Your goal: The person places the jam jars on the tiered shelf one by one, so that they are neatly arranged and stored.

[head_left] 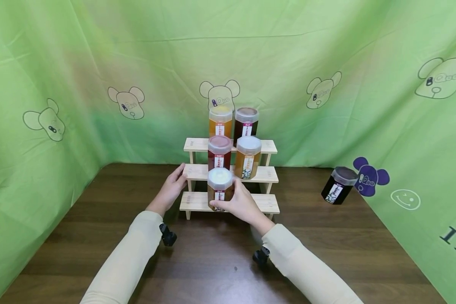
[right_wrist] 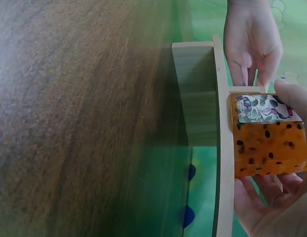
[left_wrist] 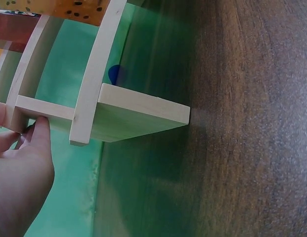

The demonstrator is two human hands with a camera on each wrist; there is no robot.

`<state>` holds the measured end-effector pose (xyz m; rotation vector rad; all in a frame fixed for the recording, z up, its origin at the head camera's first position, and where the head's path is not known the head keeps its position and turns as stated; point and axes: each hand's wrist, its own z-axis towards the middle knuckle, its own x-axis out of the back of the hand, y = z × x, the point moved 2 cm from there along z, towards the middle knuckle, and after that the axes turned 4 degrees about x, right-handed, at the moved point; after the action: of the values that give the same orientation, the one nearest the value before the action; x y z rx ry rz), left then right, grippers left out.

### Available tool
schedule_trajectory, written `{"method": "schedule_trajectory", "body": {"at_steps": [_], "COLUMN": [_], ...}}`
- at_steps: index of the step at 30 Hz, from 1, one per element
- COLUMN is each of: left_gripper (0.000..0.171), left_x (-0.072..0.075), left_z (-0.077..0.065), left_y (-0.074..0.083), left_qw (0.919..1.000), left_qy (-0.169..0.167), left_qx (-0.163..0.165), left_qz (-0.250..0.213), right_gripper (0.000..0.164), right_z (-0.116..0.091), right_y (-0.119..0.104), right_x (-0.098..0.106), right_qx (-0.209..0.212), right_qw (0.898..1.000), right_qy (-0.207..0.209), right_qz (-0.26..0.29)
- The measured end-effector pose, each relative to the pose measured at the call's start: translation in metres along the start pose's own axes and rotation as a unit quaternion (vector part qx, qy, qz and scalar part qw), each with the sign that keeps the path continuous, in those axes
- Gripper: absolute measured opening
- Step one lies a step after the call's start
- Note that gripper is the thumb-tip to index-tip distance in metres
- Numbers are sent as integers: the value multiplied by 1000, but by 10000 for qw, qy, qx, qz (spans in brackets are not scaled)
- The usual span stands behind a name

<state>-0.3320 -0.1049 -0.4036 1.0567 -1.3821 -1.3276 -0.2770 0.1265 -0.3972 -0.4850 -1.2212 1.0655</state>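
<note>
A three-step wooden display rack (head_left: 195, 202) stands at the table's far middle. My right hand (head_left: 243, 204) grips an amber jar with a clear lid (head_left: 219, 181) at the bottom step. Dark specks show in the jar's orange contents (right_wrist: 269, 148) in the right wrist view, its base at the step's board. On the left, my left hand (head_left: 171, 190) holds the end of the middle step, fingers against the wood in the left wrist view. Behind, a red jar (head_left: 219, 158) and a honey-coloured jar (head_left: 248, 156) occupy the middle step.
An orange-yellow jar (head_left: 220, 122) and a dark jar (head_left: 246, 120) stand on the top step. Another dark jar (head_left: 338, 185) stands apart at the table's right. A green cloth (head_left: 156, 63) printed with mouse heads surrounds the brown wooden table (head_left: 197, 270).
</note>
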Motion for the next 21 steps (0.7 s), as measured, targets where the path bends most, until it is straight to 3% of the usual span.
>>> {"method": "schedule_trajectory", "body": {"at_steps": [21], "left_gripper": [55], "left_x": [0], "left_z": [2], "left_y": [-2], "left_qw": [10000], "left_qy": [-2], "left_qx": [44], "left_qz": [1], "right_gripper": [84], "right_z": [2], "right_y": [-1], "right_x": [-1], "right_qx": [-373], "right_qw": [9978], "right_qy": [94], "right_qz": [-539]}}
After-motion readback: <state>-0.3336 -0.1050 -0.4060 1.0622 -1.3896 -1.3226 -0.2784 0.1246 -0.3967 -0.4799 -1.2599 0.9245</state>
